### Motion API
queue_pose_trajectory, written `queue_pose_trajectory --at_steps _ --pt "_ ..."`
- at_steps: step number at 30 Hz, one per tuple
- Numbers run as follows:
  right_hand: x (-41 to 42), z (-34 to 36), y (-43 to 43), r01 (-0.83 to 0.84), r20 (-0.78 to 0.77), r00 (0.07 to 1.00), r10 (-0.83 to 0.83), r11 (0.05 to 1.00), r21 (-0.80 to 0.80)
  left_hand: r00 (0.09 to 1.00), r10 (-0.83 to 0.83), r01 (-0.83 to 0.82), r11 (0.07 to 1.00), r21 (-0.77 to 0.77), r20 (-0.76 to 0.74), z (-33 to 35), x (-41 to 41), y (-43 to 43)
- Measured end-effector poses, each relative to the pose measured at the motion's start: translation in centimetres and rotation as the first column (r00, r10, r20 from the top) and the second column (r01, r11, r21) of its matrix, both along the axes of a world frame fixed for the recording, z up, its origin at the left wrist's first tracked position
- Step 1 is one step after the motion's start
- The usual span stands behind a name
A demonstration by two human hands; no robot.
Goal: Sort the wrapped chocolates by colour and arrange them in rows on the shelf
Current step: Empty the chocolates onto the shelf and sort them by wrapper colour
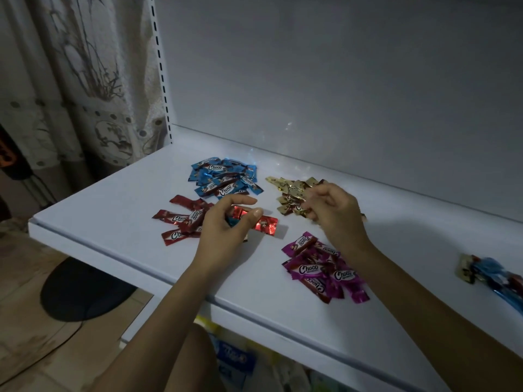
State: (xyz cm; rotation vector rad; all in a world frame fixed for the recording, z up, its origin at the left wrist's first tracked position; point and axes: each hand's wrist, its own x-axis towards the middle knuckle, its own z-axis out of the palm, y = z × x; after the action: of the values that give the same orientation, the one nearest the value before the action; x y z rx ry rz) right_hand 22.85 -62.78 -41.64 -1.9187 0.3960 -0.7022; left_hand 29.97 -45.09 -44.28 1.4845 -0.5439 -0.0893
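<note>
Left hand (223, 230) pinches a red chocolate (267, 224), long axis crosswise, just right of the red pile (184, 219).
It is nearer that pile than the right hand (331, 210), which curls over the gold pile (294, 190) farther right; grip unclear.

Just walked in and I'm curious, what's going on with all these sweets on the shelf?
A person is sorting wrapped chocolates by colour on a white shelf. A blue pile, red pile, gold pile and purple pile lie apart. The left hand holds a red chocolate with others; the right hand pinches a gold chocolate at the gold pile. A mixed heap waits at the right edge; no rows yet.
</note>
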Motion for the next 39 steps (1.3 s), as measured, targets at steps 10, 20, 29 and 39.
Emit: queue_pose_trajectory --at_steps 10,20,29,39 --pt "1.5 0.0 4.5 -0.308 -0.14 0.945 0.297 0.949 -0.063 0.991 0.12 -0.117 0.992 -0.054 0.06 -0.3 -0.3 -0.2" --pt "3.6 0.0 5.4 -0.164 -0.124 0.985 0.124 0.903 -0.398 0.912 0.41 -0.4 0.899 -0.182 0.023 0.0 -0.3 1.8" --pt "5.0 -1.2 9.7 -0.368 -0.346 0.927 0.144 0.52 -0.77 0.901 0.434 -0.432 0.9 -0.058 0.023 -1.2 0.9 4.9" --pt "0.8 -1.3 10.0 -0.338 -0.05 0.938 0.342 0.878 -0.34 0.86 0.065 -0.238 0.929 -0.284 -0.506 1.3 -0.2 3.6"
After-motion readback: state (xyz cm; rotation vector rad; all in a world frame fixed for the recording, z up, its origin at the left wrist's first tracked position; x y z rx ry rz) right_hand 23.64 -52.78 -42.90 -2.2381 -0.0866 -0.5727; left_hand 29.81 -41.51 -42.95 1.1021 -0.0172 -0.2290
